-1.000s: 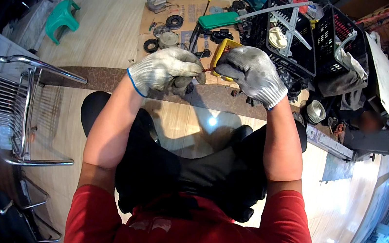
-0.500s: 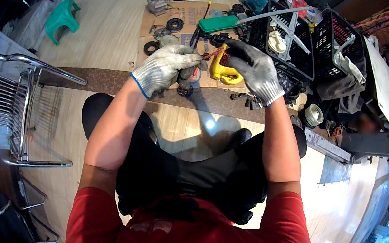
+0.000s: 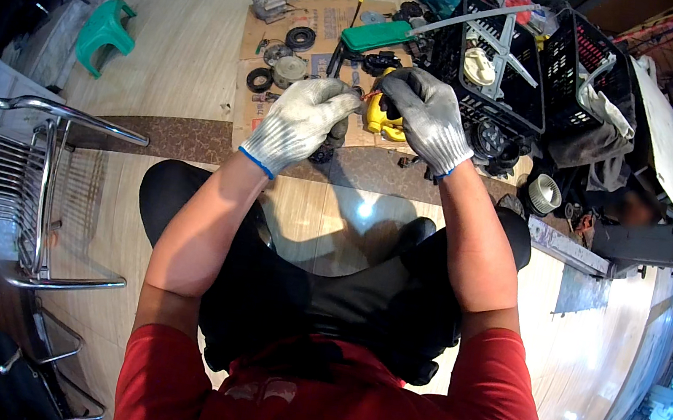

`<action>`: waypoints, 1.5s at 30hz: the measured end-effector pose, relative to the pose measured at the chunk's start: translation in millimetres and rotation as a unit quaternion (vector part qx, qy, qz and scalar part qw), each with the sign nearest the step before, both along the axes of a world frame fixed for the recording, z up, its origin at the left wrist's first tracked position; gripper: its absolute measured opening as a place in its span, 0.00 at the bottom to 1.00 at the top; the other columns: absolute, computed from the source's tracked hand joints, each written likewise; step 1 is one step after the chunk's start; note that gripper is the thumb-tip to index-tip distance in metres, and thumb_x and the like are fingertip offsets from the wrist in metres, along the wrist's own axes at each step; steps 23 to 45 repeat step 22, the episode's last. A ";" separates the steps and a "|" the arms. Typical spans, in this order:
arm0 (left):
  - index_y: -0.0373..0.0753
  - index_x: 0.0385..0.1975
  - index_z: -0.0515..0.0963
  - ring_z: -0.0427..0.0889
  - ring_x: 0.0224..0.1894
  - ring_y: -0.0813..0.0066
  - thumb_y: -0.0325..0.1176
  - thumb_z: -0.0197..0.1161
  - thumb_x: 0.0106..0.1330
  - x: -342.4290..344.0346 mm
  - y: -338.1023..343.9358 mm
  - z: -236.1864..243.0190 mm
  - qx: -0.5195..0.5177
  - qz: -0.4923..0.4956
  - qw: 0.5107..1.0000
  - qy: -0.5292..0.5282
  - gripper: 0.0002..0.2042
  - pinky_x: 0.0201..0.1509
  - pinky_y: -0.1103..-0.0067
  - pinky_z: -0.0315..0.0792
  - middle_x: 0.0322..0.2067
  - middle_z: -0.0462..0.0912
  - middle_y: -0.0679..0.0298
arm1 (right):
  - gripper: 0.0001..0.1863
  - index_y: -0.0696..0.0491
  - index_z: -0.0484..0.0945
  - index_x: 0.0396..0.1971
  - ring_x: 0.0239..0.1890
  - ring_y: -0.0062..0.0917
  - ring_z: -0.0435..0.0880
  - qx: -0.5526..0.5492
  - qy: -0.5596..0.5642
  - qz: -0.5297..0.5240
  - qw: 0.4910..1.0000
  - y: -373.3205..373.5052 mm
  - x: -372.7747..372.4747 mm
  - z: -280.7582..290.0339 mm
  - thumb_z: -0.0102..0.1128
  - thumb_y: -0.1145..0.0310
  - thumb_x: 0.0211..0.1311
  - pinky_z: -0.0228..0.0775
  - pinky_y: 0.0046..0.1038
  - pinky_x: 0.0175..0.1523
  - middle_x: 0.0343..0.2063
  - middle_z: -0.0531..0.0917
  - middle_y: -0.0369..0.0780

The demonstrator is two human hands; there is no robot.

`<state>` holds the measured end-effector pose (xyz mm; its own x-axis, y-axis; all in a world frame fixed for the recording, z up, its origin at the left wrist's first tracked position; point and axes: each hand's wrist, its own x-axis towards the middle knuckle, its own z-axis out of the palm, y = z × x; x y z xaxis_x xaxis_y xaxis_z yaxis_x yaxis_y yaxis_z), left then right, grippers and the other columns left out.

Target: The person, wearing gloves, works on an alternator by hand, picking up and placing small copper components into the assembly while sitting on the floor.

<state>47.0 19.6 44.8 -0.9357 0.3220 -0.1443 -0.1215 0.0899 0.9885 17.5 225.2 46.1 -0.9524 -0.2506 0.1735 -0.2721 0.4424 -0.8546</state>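
Note:
Both my hands wear white knitted gloves with grey palms and meet above a cardboard sheet. My left hand point(image 3: 304, 117) is closed, thumb and forefinger pinched together. Close beside it, my right hand point(image 3: 428, 111) is curled with its fingertips pressed in. A short piece of thin red strand, perhaps wire point(image 3: 371, 95), spans the small gap between the two pinches; its ends are hidden in the fingers. Behind my right hand lies a yellow curved, handle-like piece point(image 3: 379, 118), partly covered by the glove.
The cardboard point(image 3: 328, 18) bears black rings point(image 3: 300, 38), a round metal part point(image 3: 290, 71) and a green-headed tool point(image 3: 376, 37). Black crates point(image 3: 500, 96) stand at the right, near a white fan wheel point(image 3: 543, 194). A green stool point(image 3: 106, 35) and a metal chair point(image 3: 10, 167) are at the left.
My right hand has moved left and curled in, covering more of the yellow piece. My left hand has shifted slightly right, so the gap between the hands is smaller and less red strand shows.

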 end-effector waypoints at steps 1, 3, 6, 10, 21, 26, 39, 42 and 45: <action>0.29 0.42 0.79 0.76 0.27 0.81 0.37 0.57 0.72 -0.2 1.5 0.3 -0.007 -0.001 1.000 0.003 0.15 0.31 0.80 0.71 0.24 0.80 0.65 | 0.16 0.60 0.83 0.40 0.38 0.29 0.84 -0.034 -0.022 -0.008 0.999 -0.1 -1.3 -2.0 0.57 0.62 0.66 0.73 0.29 0.44 0.35 0.85 0.45; 0.28 0.42 0.79 0.77 0.28 0.80 0.36 0.57 0.72 -0.7 2.3 0.9 -0.023 -0.001 1.000 0.009 0.14 0.32 0.81 0.72 0.26 0.81 0.63 | 0.15 0.61 0.82 0.40 0.37 0.27 0.84 -0.062 -0.057 0.001 0.996 1.7 1.4 4.5 0.57 0.63 0.66 0.73 0.28 0.43 0.35 0.85 0.44; 0.28 0.43 0.79 0.79 0.29 0.78 0.36 0.57 0.72 -4.6 0.3 -10.6 0.072 -0.025 0.997 0.020 0.15 0.32 0.81 0.74 0.28 0.82 0.62 | 0.13 0.61 0.82 0.41 0.34 0.19 0.80 -0.080 -0.076 0.021 0.994 3.7 0.9 7.8 0.58 0.65 0.67 0.72 0.22 0.41 0.33 0.85 0.39; 0.27 0.47 0.78 0.80 0.31 0.76 0.37 0.58 0.71 0.3 -0.9 -4.7 0.144 -0.031 0.983 -0.105 0.16 0.36 0.79 0.77 0.31 0.82 0.61 | 0.13 0.61 0.81 0.44 0.37 0.16 0.80 -0.029 -0.026 0.054 0.998 8.4 -1.8 6.5 0.57 0.67 0.68 0.73 0.20 0.45 0.35 0.85 0.37; 0.35 0.50 0.81 0.77 0.39 0.78 0.42 0.56 0.72 -6.9 -10.9 -8.6 -0.003 0.031 1.000 -0.005 0.18 0.47 0.80 0.72 0.36 0.83 0.62 | 0.26 0.48 0.78 0.56 0.65 0.43 0.69 0.213 0.248 0.052 0.943 21.8 -5.1 18.4 0.69 0.60 0.56 0.64 0.39 0.67 0.62 0.72 0.49; 0.34 0.50 0.80 0.77 0.41 0.77 0.42 0.56 0.72 -7.2 -10.5 -9.5 -0.002 0.033 0.999 -0.002 0.18 0.49 0.79 0.71 0.38 0.83 0.60 | 0.29 0.46 0.78 0.57 0.68 0.47 0.63 0.236 0.243 0.076 0.938 21.2 -4.3 21.5 0.71 0.55 0.54 0.57 0.42 0.71 0.66 0.68 0.48; 0.34 0.50 0.80 0.77 0.41 0.77 0.42 0.56 0.72 -7.2 -10.5 -9.5 -0.002 0.033 0.999 -0.002 0.18 0.49 0.79 0.71 0.38 0.83 0.60 | 0.29 0.46 0.78 0.57 0.68 0.47 0.63 0.236 0.243 0.076 0.938 21.2 -4.3 21.5 0.71 0.55 0.54 0.57 0.42 0.71 0.66 0.68 0.48; 0.34 0.50 0.80 0.77 0.41 0.77 0.42 0.56 0.72 -7.2 -10.5 -9.5 -0.002 0.033 0.999 -0.002 0.18 0.49 0.79 0.71 0.38 0.83 0.60 | 0.29 0.46 0.78 0.57 0.68 0.47 0.63 0.236 0.243 0.076 0.938 21.2 -4.3 21.5 0.71 0.55 0.54 0.57 0.42 0.71 0.66 0.68 0.48; 0.34 0.50 0.80 0.77 0.41 0.77 0.42 0.56 0.72 -7.2 -10.5 -9.5 -0.002 0.033 0.999 -0.002 0.18 0.49 0.79 0.71 0.38 0.83 0.60 | 0.29 0.46 0.78 0.57 0.68 0.47 0.63 0.236 0.243 0.076 0.938 21.2 -4.3 21.5 0.71 0.55 0.54 0.57 0.42 0.71 0.66 0.68 0.48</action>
